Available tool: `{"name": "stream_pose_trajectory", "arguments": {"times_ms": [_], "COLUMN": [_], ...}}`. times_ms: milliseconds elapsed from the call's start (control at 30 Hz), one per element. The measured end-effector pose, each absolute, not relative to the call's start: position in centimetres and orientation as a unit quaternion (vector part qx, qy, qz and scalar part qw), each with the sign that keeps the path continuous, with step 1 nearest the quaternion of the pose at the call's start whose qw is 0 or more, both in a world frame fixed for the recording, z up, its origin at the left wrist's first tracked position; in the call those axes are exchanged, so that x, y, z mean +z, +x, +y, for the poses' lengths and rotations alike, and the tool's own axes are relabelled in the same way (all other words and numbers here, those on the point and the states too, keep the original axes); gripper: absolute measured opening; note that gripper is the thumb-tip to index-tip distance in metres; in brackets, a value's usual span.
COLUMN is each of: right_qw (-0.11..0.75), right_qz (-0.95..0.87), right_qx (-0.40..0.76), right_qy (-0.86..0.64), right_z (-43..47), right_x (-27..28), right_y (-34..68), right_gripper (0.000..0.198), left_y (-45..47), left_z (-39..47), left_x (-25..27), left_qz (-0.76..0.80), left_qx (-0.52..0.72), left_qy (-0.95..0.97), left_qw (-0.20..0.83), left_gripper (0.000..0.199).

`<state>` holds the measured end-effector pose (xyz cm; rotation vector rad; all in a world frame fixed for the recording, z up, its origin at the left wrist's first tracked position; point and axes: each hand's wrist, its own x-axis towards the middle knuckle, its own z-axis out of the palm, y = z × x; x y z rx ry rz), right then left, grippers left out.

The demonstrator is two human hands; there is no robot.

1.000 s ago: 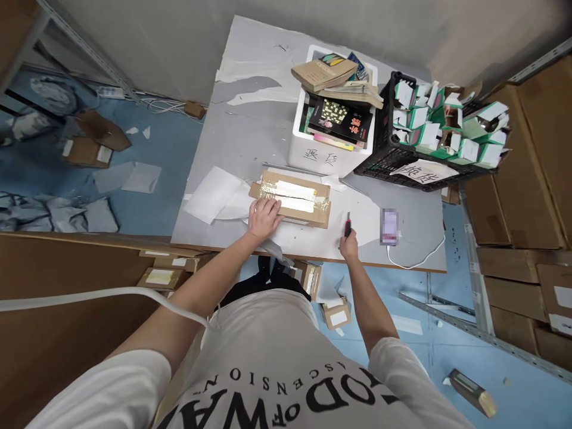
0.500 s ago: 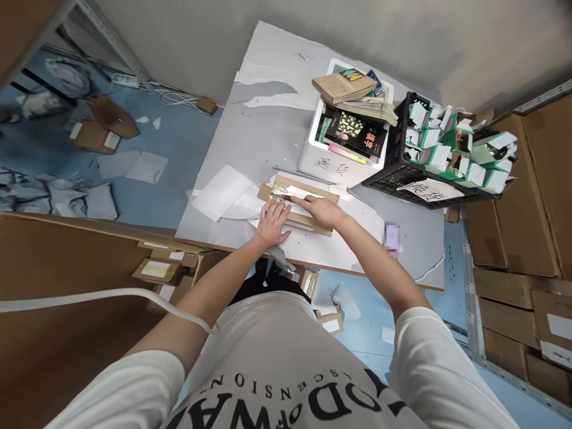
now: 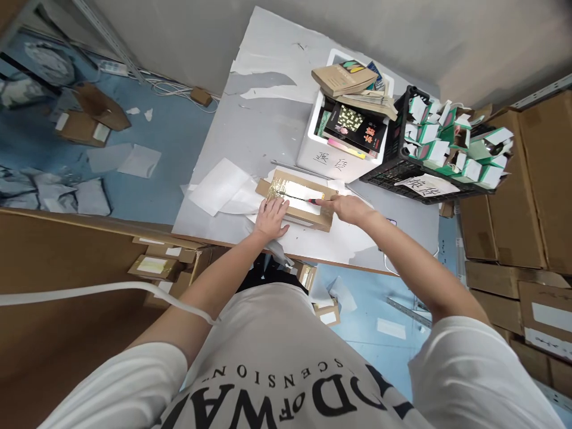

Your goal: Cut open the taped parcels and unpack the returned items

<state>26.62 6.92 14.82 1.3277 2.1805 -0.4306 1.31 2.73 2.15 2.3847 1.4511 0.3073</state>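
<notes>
Cardboard box (image 3: 310, 215) lies flat on the table (image 3: 268, 134), near its front edge, on pale sheeting. Left hand (image 3: 271, 219) presses on its near left part, fingers spread, nothing gripped. Right hand (image 3: 349, 208) is closed round a red-and-black tool (image 3: 314, 202), likely a cutter, over the right part of the top. Progress: dark line runs along the white label (image 3: 292, 192), ending around the tool; looks like a slit, but too small to be sure. Top is down, contents not showing, shiny tape (image 3: 273, 189) on the left end; so opened partway at most. Around: loose white paper (image 3: 226, 187) beside the left end, white bin (image 3: 328, 159) of books just behind, limiting room there; black crate (image 3: 385, 170) of small cartons farther right. Right hand hides the right end.
</notes>
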Motion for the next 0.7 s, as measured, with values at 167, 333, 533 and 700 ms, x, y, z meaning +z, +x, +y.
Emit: {"name": "stream_pose_trajectory", "arguments": {"times_ms": [167, 333, 533, 700], "right_qw": [0.256, 0.295, 0.255, 0.030], "right_qz": [0.757, 0.757, 0.752, 0.655], "right_qx": [-0.185, -0.151, -0.135, -0.091], "right_qy": [0.572, 0.563, 0.593, 0.750], "right_z": [3.9, 1.8, -1.1, -6.3], "right_x": [16.0, 16.2, 17.6, 13.5], "right_y": [33.1, 34.4, 35.4, 36.8], "right_gripper": [0.069, 0.075, 0.070, 0.060], "left_y": [1.7, 1.9, 1.7, 1.8], "left_z": [2.7, 2.7, 3.0, 3.0], "left_x": [2.0, 2.0, 2.0, 1.5], "left_qz": [0.514, 0.514, 0.496, 0.500], "left_qx": [0.097, 0.089, 0.097, 0.099], "left_qy": [0.838, 0.841, 0.851, 0.849], "left_qw": [0.158, 0.142, 0.141, 0.142], "left_gripper": [0.078, 0.078, 0.078, 0.082]}}
